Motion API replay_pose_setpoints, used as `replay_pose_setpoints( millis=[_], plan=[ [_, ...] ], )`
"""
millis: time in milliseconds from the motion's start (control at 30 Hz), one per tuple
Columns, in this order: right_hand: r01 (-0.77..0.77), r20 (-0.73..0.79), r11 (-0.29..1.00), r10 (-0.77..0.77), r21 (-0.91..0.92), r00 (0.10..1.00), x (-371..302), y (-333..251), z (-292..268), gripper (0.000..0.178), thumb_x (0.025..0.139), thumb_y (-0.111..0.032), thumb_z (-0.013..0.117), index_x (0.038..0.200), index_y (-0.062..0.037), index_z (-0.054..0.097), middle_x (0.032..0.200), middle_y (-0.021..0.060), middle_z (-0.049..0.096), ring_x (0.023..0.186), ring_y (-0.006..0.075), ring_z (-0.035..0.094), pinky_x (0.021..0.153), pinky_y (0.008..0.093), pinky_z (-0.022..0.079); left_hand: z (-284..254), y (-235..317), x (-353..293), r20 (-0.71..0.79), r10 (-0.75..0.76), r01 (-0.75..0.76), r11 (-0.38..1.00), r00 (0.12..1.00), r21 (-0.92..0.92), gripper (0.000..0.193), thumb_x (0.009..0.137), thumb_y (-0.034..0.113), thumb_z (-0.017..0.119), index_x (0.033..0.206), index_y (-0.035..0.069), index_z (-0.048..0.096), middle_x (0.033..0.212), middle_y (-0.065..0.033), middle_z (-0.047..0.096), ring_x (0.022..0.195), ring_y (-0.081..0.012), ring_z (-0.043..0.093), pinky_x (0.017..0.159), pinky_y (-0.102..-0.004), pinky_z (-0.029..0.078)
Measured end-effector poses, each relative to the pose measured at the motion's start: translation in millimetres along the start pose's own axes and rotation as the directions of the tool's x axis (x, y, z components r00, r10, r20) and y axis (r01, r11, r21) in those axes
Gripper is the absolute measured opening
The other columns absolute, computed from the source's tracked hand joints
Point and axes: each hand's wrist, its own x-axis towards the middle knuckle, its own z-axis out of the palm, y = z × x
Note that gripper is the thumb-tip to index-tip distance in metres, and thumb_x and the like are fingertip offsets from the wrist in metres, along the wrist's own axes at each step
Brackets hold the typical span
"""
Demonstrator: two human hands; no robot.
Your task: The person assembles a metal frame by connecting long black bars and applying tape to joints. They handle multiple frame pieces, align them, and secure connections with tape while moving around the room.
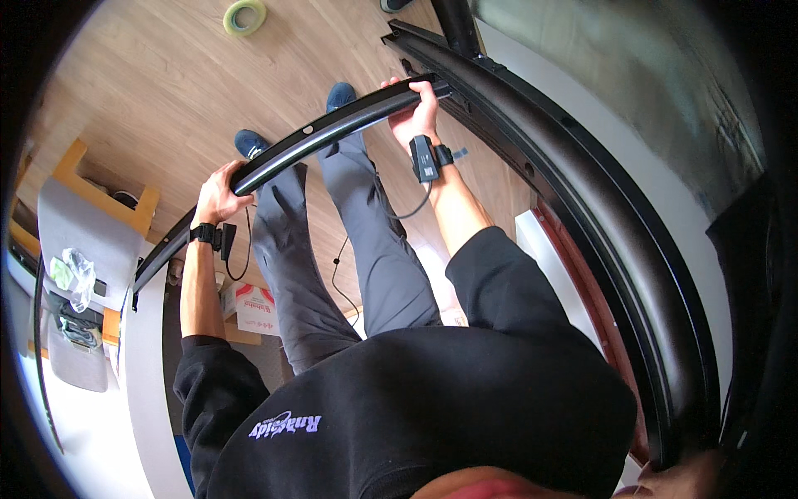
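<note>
A long black metal bar (332, 131) runs across in front of me, with its far right end up against a long dark metal frame (582, 175). Whether the bar's end is joined to the frame or only beside it, I cannot tell. My left hand (221, 196) is closed around the bar toward its left part. Near its right end, my right hand (416, 112) grips the same bar with the fingers partly behind it. Each wrist carries a strapped black device with a cable. The bar's left end reaches past my left hand toward a pale panel edge.
A roll of tape (244, 17) lies on the wooden floor (166, 75). To the left stand grey-cushioned seats (87, 216) with wooden frames and plastic bags on them. A white and red box (253, 309) sits beside my legs. Dark framing borders the right side.
</note>
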Motion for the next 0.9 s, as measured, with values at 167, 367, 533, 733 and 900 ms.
replay_pose_setpoints(
  millis=[167,367,533,733,900],
  plan=[
    [-0.03,0.042,0.999,0.031,-0.021,0.999,0.5,-1.5,8.1,0.03,0.086,-0.023,0.066,0.104,-0.0002,0.06,0.1,0.0128,0.069,0.103,0.0325,0.068,0.106,0.0431,0.05,6.9,-7.4,-2.8,0.005,-0.013,0.013,0.999,1.0,-0.052,0.066,0.066,0.026,0.076,0.127,0.003,0.063,0.12,-0.022,0.069,0.114,-0.0397,0.066,0.099,-0.0442,0.053],
    [-0.002,0.052,1.0,0.004,-0.029,0.999,0.6,-1.9,14.3,0.031,0.088,-0.027,0.071,0.105,-0.0057,0.058,0.1,0.0118,0.07,0.103,0.0312,0.068,0.102,0.0452,0.053,10.6,-16.3,-1.9,0.028,-0.001,0.004,0.996,1.0,-0.089,0.065,0.066,0.027,0.074,0.124,0.0,0.062,0.118,-0.0229,0.068,0.114,-0.0399,0.065,0.101,-0.0431,0.052],
    [0.066,0.006,0.998,-0.066,-0.009,0.998,-2.9,5.1,21.1,0.032,0.088,-0.029,0.074,0.106,-0.0084,0.057,0.101,0.0083,0.068,0.105,0.0279,0.068,0.101,0.0443,0.054,13.3,-19.3,0.7,0.015,-0.004,0.005,0.994,1.0,-0.108,0.07,0.063,0.021,0.079,0.126,-0.001,0.059,0.119,-0.0238,0.066,0.117,-0.0414,0.062,0.104,-0.0442,0.05],
    [0.142,0.02,0.99,-0.142,-0.01,0.99,-20.8,9.1,30.5,0.036,0.086,-0.039,0.077,0.107,-0.0171,0.059,0.106,0.0025,0.069,0.104,0.0273,0.068,0.097,0.0458,0.053,0.6,38.7,16.2,-0.074,0.156,-0.169,0.96,0.985,-0.222,0.085,0.07,0.027,0.082,0.146,0.007,0.05,0.13,-0.0235,0.064,0.125,-0.0368,0.062,0.108,-0.043,0.048],
    [0.179,-0.017,0.984,-0.179,0.012,0.984,-22.7,15.0,30.3,0.025,0.087,-0.024,0.076,0.103,-0.0154,0.06,0.099,0.0045,0.067,0.098,0.0271,0.067,0.094,0.044,0.055,10.5,125.8,67.7,-0.08,0.195,-0.208,0.955,0.977,-0.209,0.089,0.072,0.035,0.086,0.146,0.004,0.049,0.127,-0.023,0.066,0.12,-0.0368,0.064,0.105,-0.0446,0.05]
  ],
)
